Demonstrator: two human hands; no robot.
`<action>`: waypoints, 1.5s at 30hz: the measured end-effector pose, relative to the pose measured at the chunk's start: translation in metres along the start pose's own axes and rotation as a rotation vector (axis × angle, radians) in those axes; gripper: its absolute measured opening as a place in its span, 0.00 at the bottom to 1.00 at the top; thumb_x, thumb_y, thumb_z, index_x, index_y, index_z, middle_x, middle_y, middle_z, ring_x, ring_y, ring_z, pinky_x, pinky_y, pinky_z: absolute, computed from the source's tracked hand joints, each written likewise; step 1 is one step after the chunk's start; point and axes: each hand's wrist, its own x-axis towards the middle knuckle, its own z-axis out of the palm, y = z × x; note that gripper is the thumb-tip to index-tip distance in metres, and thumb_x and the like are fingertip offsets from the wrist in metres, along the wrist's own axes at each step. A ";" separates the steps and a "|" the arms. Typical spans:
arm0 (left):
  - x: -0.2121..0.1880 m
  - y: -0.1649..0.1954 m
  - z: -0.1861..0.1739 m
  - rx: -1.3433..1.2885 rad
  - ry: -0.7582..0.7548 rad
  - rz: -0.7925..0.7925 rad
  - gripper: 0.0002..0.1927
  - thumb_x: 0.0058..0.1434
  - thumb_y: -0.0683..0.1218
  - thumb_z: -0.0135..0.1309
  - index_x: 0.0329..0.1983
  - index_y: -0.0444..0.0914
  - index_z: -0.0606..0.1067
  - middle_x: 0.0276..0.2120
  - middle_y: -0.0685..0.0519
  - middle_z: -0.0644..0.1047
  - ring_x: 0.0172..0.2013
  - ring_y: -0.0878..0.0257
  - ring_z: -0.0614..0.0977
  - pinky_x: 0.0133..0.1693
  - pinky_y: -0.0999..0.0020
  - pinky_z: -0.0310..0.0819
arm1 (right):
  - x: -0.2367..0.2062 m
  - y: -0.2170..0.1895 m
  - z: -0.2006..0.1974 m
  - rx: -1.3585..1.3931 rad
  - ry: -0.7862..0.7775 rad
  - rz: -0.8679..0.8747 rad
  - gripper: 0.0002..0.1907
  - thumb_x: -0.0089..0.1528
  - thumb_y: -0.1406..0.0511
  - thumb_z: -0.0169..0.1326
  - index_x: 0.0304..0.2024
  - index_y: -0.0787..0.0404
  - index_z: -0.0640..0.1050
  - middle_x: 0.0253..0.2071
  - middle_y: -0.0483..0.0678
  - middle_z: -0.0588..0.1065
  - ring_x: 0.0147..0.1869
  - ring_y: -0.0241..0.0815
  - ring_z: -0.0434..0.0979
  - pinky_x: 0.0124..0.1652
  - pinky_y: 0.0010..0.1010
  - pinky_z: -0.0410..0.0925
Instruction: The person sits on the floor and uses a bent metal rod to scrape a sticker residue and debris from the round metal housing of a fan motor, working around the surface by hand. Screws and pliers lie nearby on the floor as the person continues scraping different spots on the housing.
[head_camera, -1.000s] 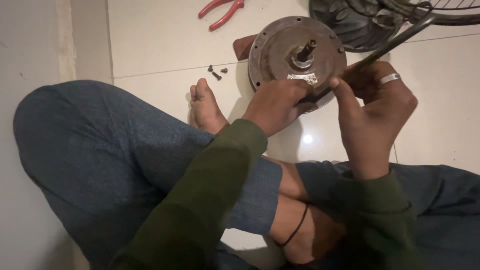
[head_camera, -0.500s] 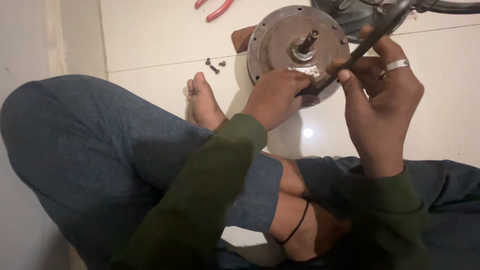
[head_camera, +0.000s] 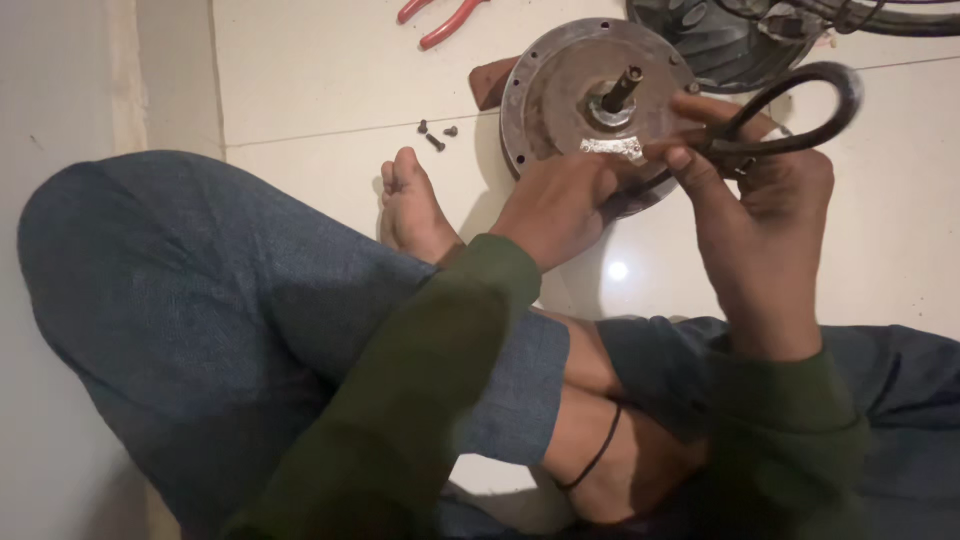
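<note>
A round rusty metal motor housing (head_camera: 560, 90) with a short shaft (head_camera: 622, 88) in its middle stands tilted on the tiled floor. My left hand (head_camera: 560, 200) grips its lower rim. My right hand (head_camera: 760, 210) holds a pair of black-handled scissors (head_camera: 790, 115), the loop handles up and to the right, the blade end hidden at the housing near a silvery patch (head_camera: 615, 148). I sit cross-legged in blue trousers and green sleeves, a bare foot (head_camera: 415, 210) just left of the housing.
Red-handled pliers (head_camera: 445, 15) lie at the top edge. Three small dark screws (head_camera: 435, 135) rest on the tiles left of the housing. A dark fan blade (head_camera: 720, 40) and wire guard (head_camera: 880, 15) are at the top right. A wall runs along the left.
My right hand has turned the scissors so their loop handles swing up to the right. The view has shifted slightly; my left hand stays on the housing rim.
</note>
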 end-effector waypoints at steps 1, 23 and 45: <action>0.000 0.000 0.000 0.044 -0.015 0.032 0.09 0.60 0.45 0.60 0.44 0.43 0.82 0.35 0.45 0.81 0.39 0.45 0.82 0.41 0.51 0.74 | 0.000 -0.001 -0.001 -0.019 -0.006 -0.038 0.12 0.65 0.72 0.55 0.52 0.64 0.75 0.41 0.43 0.80 0.48 0.28 0.80 0.49 0.20 0.72; -0.004 -0.018 0.012 0.048 0.035 0.050 0.15 0.55 0.37 0.56 0.45 0.42 0.81 0.39 0.45 0.81 0.42 0.46 0.83 0.44 0.52 0.75 | -0.004 0.029 -0.006 -0.165 -0.037 -0.209 0.04 0.72 0.77 0.58 0.50 0.72 0.80 0.46 0.52 0.81 0.52 0.36 0.81 0.55 0.25 0.71; 0.003 0.003 0.005 0.221 -0.021 0.035 0.14 0.63 0.51 0.59 0.51 0.46 0.79 0.42 0.52 0.81 0.41 0.51 0.84 0.40 0.54 0.76 | -0.004 0.014 0.003 0.012 0.140 -0.039 0.15 0.62 0.77 0.58 0.50 0.67 0.72 0.40 0.46 0.77 0.49 0.31 0.80 0.48 0.20 0.71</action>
